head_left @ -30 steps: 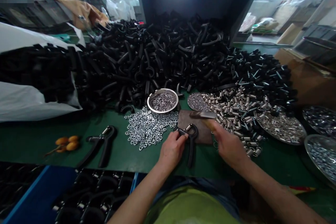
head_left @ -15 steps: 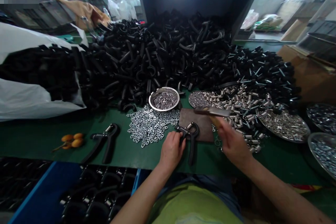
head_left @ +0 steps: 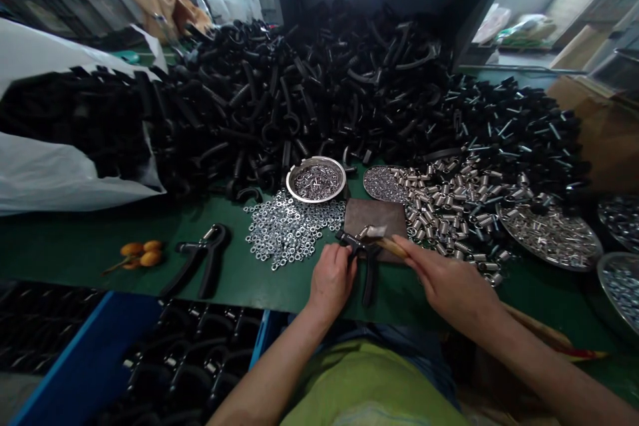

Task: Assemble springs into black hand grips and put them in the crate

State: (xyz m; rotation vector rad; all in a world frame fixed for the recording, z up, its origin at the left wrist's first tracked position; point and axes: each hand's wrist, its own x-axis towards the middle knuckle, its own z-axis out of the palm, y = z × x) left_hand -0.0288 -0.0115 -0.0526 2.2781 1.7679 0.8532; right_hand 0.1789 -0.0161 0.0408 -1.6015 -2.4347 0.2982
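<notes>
My left hand (head_left: 329,283) is closed on a black hand grip strengthener (head_left: 369,279) with a spring at its top. The grip's upper end rests on a dark square metal plate (head_left: 377,213). In my right hand (head_left: 444,276) is a hammer (head_left: 392,246), held by its wooden handle. Its blurred head is down at the top of the grip and partly covers it; whether they touch I cannot tell. Left of my hands, another hand grip strengthener (head_left: 208,259) with a spring lies on the green table.
Loose nuts (head_left: 279,229) lie beside a metal bowl (head_left: 316,200) of small pins. Springs (head_left: 444,203) are scattered at right, near a dish of metal pins (head_left: 554,233). Black handles (head_left: 299,93) are heaped behind. Orange fruits (head_left: 142,254) lie at left, above a blue crate (head_left: 74,359) of grips.
The hammer has swung down and left from above the plate onto or close to the grip's top. My left hand keeps hold of the grip. The view has tilted slightly downward.
</notes>
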